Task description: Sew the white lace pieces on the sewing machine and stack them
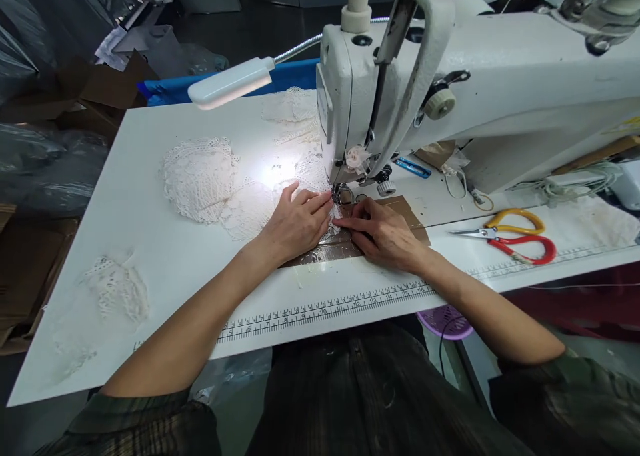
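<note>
Nearest the camera, two bare forearms reach forward from dark plaid sleeves across the front edge of a white sewing table (150, 269), which carries a printed ruler strip (325, 308). Both wrists lie low, close to the tabletop, with palms facing down.

The left hand (295, 223) rests flat, fingers extended and slightly spread, pressing a piece of white lace (250, 209) down against the table. Its fingertips point right, toward the needle area. The right hand (383, 233) sits just beside it, fingers loosely curled; the index finger and thumb reach left and appear to pinch or press the lace edge right in front of the presser foot (343, 195). The two hands' fingertips almost touch there. Neither hand is closed into a fist.

The lace lies under both hands and spreads leftward into a brightly lit heap (200, 176). A brown taped patch (400, 209) covers the table beneath the right hand.

The likely risk is that the fingertips sit very close to the needle: if the machine runs, a small forward slip could bring a finger under it. The open lace could also bunch or snag at the foot if the hands feed unevenly, skewing the seam.

Farther right lie yellow-and-red scissors (515, 236). Behind stands the white sewing machine (500, 89), with a gooseneck lamp (230, 83) shining onto the work. A separate lace scrap (117, 286) sits near the left front.
</note>
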Demonstrator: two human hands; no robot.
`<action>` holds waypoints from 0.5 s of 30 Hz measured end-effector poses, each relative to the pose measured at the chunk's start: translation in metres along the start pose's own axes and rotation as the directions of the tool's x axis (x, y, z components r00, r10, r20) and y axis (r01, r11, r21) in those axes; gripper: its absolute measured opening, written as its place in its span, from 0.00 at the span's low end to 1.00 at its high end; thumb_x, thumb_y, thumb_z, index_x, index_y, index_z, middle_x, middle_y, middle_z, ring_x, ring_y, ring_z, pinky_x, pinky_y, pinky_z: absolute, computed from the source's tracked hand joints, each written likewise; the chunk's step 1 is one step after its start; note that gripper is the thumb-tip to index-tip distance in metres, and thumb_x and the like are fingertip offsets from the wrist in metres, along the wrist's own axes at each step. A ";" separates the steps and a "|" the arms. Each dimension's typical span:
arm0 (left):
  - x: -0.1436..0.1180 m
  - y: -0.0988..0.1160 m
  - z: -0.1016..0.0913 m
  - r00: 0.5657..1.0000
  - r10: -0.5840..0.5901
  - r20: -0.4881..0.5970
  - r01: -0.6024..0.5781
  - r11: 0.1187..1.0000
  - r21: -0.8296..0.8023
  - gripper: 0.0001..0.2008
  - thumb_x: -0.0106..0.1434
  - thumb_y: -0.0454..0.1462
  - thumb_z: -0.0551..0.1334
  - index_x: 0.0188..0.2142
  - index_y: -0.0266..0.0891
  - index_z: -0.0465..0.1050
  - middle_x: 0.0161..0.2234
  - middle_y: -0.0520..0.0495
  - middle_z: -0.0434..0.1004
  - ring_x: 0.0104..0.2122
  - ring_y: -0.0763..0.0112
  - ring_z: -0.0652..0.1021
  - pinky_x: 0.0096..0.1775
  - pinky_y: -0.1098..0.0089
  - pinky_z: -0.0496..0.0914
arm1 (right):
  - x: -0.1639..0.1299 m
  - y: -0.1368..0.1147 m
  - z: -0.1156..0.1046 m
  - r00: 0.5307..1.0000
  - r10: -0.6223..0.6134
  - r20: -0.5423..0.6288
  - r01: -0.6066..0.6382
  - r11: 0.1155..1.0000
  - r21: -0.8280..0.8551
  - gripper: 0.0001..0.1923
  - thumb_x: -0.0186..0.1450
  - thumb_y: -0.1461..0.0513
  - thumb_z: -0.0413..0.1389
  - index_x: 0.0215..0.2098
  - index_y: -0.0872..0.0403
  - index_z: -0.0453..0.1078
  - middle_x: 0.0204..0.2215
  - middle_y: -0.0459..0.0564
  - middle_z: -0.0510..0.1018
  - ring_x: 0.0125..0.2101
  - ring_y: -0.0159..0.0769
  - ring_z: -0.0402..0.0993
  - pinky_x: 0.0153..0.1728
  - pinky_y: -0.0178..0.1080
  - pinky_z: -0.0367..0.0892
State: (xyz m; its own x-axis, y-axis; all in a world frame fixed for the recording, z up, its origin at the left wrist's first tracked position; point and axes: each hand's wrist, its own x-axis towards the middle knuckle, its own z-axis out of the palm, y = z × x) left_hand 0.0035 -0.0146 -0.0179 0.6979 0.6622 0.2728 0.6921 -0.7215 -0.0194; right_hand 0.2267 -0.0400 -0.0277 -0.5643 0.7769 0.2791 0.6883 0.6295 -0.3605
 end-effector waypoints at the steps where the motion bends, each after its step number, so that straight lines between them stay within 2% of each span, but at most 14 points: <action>1: 0.000 0.000 0.001 1.000 0.000 -0.009 0.000 1.000 -0.004 0.16 0.72 0.36 0.53 0.54 0.39 0.74 0.58 0.42 0.74 0.50 0.55 0.76 0.58 0.43 0.64 | 0.000 0.000 0.000 1.000 0.005 0.002 -0.005 1.000 -0.002 0.19 0.71 0.63 0.48 0.54 0.46 0.76 0.41 0.54 0.69 0.40 0.40 0.68 0.41 0.44 0.68; 11: 0.005 -0.007 0.005 0.999 -0.041 0.003 0.041 0.999 -0.006 0.17 0.73 0.37 0.53 0.55 0.40 0.73 0.57 0.40 0.75 0.52 0.52 0.74 0.58 0.37 0.61 | 0.007 -0.004 -0.006 0.996 0.061 0.059 -0.057 0.996 -0.065 0.21 0.72 0.62 0.46 0.58 0.48 0.73 0.41 0.55 0.69 0.38 0.41 0.67 0.43 0.45 0.69; 15: 0.008 -0.006 0.005 0.998 -0.066 -0.015 0.066 0.998 0.007 0.17 0.73 0.37 0.51 0.55 0.38 0.73 0.55 0.39 0.76 0.50 0.52 0.75 0.55 0.40 0.63 | 0.012 -0.004 -0.008 0.991 0.084 0.107 -0.072 0.991 -0.117 0.23 0.72 0.61 0.45 0.61 0.47 0.70 0.43 0.57 0.69 0.37 0.41 0.68 0.40 0.45 0.69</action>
State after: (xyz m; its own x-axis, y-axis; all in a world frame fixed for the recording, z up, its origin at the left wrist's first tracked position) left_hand 0.0057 -0.0037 -0.0206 0.6481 0.7052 0.2875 0.7379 -0.6748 -0.0084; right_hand 0.2207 -0.0335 -0.0157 -0.5498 0.8215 0.1511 0.7756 0.5692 -0.2728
